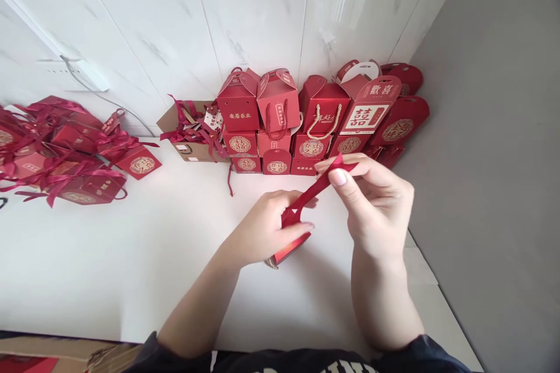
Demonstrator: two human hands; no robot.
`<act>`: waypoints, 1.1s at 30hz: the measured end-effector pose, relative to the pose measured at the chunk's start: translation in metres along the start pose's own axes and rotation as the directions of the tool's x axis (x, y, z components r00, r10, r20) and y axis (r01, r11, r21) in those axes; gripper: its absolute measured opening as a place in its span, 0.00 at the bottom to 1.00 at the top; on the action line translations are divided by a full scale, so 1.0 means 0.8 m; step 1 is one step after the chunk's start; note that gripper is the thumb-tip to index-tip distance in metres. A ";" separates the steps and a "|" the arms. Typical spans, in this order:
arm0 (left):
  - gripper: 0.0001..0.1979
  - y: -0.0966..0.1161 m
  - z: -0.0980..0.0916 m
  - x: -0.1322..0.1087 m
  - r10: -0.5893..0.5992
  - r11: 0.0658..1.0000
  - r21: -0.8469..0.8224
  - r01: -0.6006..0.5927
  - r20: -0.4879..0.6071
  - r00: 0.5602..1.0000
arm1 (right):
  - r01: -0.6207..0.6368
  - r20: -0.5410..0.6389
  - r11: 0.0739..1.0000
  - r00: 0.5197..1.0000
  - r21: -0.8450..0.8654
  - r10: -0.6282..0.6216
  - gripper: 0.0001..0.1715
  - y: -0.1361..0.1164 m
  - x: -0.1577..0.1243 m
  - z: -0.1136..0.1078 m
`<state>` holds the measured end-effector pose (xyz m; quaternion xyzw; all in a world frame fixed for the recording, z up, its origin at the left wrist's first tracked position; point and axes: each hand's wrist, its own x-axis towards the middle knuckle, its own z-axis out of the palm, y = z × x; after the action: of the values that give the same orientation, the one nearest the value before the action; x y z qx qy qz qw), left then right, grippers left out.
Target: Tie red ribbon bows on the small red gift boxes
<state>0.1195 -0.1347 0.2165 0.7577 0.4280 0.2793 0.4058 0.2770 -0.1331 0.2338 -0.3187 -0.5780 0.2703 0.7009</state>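
Observation:
A red gift box (pixel 292 247) with a gold cord at its lower corner rests on the white table. My left hand (pixel 269 224) is wrapped around its top, hiding most of the box. From the top of the box a red ribbon (pixel 312 191) runs up to the right. Between thumb and fingers, my right hand (pixel 371 198) pinches the upper end of that ribbon, above and to the right of the box.
Red gift boxes (pixel 277 162) are stacked against the tiled wall. Left of them, an open cardboard box (pixel 192 151) holds ribbons and tags. A pile of ribboned boxes (pixel 79 151) lies at far left. A grey panel (pixel 490 157) bounds the table's right side.

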 end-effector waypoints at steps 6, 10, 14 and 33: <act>0.30 -0.071 0.033 -0.027 -0.085 0.962 0.247 0.117 -0.136 0.987 | 0.095 -0.004 0.995 0.995 0.014 -0.095 0.08 -0.007 0.005 -0.002; 0.35 -0.101 0.039 -0.031 -0.065 0.984 0.151 0.090 -0.160 0.985 | 0.108 0.043 0.994 0.993 0.003 -0.108 0.08 -0.009 0.006 0.001; 0.34 -0.113 0.039 -0.026 0.016 0.993 0.118 -0.007 -0.079 0.997 | 0.126 0.073 0.991 0.990 -0.041 -0.123 0.09 -0.010 0.011 0.004; 0.21 -0.138 0.056 -0.031 0.059 0.984 -0.151 -0.095 -0.225 0.973 | 0.181 0.280 0.980 0.948 -0.084 -0.151 0.13 -0.012 0.030 0.023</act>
<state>0.0950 -0.1397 0.0973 0.7032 0.4165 0.4103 0.4046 0.2637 -0.1195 0.2588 -0.2664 -0.7075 0.2199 0.6165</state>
